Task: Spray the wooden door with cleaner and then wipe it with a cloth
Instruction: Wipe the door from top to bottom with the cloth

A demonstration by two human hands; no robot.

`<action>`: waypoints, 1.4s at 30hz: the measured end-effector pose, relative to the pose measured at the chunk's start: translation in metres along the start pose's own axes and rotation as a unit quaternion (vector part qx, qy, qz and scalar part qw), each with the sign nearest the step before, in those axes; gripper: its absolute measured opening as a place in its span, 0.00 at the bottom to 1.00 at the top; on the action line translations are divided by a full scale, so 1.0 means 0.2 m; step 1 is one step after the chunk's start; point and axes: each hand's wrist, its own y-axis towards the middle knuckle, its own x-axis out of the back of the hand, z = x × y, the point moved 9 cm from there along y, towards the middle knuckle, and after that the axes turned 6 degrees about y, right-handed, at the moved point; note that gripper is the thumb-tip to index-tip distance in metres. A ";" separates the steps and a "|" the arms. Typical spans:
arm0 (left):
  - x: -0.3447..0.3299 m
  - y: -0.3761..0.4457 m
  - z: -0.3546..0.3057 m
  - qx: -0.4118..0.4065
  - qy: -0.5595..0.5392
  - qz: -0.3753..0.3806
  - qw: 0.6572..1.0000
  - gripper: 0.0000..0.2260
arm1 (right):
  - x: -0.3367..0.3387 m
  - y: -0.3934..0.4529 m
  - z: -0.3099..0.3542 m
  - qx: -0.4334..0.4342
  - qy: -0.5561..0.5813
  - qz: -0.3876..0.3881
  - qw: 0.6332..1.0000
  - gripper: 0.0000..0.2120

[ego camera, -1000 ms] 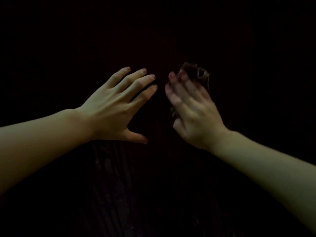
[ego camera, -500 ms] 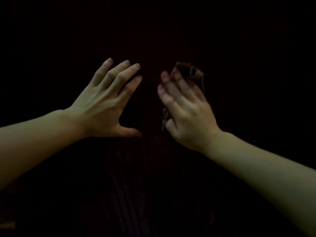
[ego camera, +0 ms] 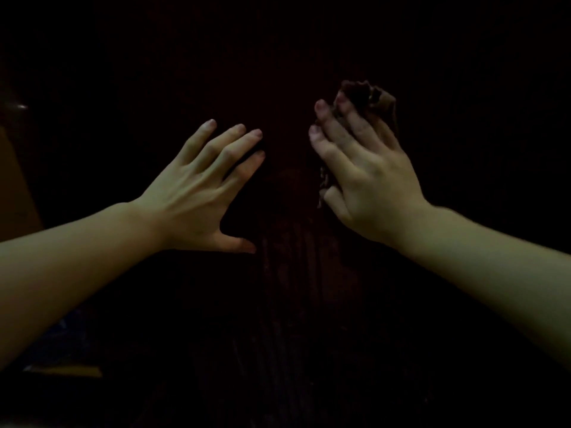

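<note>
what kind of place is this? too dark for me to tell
Probably indoors, right up against a dark wooden door in a dim room. The left hand lies spread flat on the wood, and the right hand presses a brown cloth to it. A door handle may glint far left.

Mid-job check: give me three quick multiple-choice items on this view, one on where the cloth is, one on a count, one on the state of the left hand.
1. Where is the cloth?
A. under the right hand
B. under the left hand
C. hanging from the handle

2. How many hands are on the door?
A. none
B. one
C. two

3. What state is the left hand in?
A. fisted
B. fingers spread, holding nothing
C. gripping a spray bottle

Answers: 1 A, brown folds stick out past the right fingertips; 2 C, both hands reach onto the dark wood; 3 B, the left fingers are straight and apart, with nothing in them.
</note>
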 end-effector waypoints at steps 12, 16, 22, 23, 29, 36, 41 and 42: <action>-0.05 -0.17 0.06 0.016 -0.004 0.011 1.000 0.53 | -0.10 0.04 0.18 0.110 -0.030 0.070 0.991 0.32; -0.10 -0.25 0.08 0.023 0.001 0.020 1.000 0.53 | -0.13 0.07 0.24 0.032 -0.007 0.039 0.999 0.33; -0.14 -0.34 0.09 0.020 0.003 0.040 0.999 0.52 | -0.31 -0.23 0.52 0.179 -0.015 0.125 0.976 0.32; -0.13 -0.34 0.09 0.016 0.002 0.040 0.999 0.51 | -0.30 -0.21 0.51 0.194 -0.022 0.131 0.972 0.32; -0.15 -0.37 0.09 0.004 -0.001 0.026 1.000 0.51 | -0.21 0.13 0.39 0.089 -0.045 0.090 0.991 0.34; -0.22 -0.51 0.09 0.000 -0.006 0.044 0.999 0.51 | -0.41 -0.24 0.72 0.210 -0.003 0.154 0.966 0.32; -0.24 -0.56 0.11 0.005 0.005 0.053 0.999 0.51 | -0.37 0.01 0.67 0.197 -0.035 0.123 0.972 0.33; -0.25 -0.56 0.11 0.008 0.004 0.054 0.999 0.51 | -0.36 0.06 0.66 0.168 -0.041 0.119 0.978 0.33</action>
